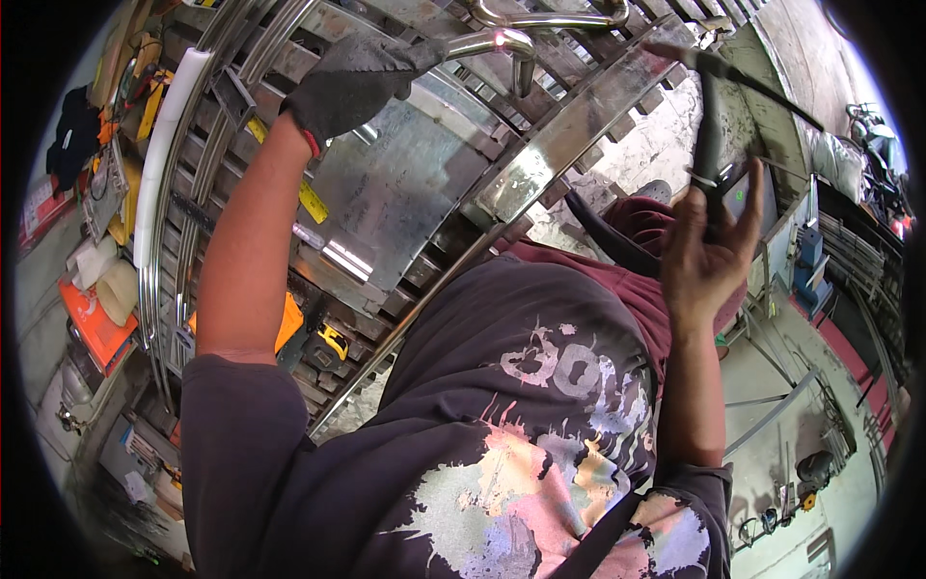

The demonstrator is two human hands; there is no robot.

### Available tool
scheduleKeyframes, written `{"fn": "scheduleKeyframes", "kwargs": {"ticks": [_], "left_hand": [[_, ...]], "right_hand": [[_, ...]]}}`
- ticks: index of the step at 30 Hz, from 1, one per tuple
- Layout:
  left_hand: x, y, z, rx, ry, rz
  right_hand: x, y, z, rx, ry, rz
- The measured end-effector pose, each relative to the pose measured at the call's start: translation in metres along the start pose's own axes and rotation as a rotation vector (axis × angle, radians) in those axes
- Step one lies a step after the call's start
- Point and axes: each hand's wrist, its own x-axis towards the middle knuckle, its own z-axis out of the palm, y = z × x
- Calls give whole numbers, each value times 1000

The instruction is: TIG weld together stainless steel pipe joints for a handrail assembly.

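Note:
My left hand (359, 85), in a dark grey glove, is closed around one end of a bent shiny metal tube (473, 45). A small spot near the tube's bend glows orange-pink. The tube's short leg points down over the slatted metal bench. My bare right hand (709, 256) grips the black handle of a TIG welding torch (711, 116) between thumb and fingers. The torch's reddish nozzle points left toward the tube, apart from it, and its long back cap sticks out to the right. Some fingers of this hand are hidden.
A flat metal plate (386, 212) lies on the bench, with another bent tube (559, 19) beyond. Long curved tubes and a white tube (169, 145) run along the left. A yellow tape measure (331, 345) sits near my left elbow. The bench's shiny edge bar (540, 164) lies before me.

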Motion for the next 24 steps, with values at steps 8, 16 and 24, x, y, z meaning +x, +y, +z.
{"fn": "scheduleKeyframes", "kwargs": {"ticks": [8,16,24], "left_hand": [[-18,-19,31,-112,272,105],[-33,111,-21,-341,174,-428],[-50,169,-80,-1353,446,-465]], "right_hand": [[-8,49,-103,-69,310,189],[-25,121,-169,111,550,348],[-26,162,-179,371,522,431]]}}
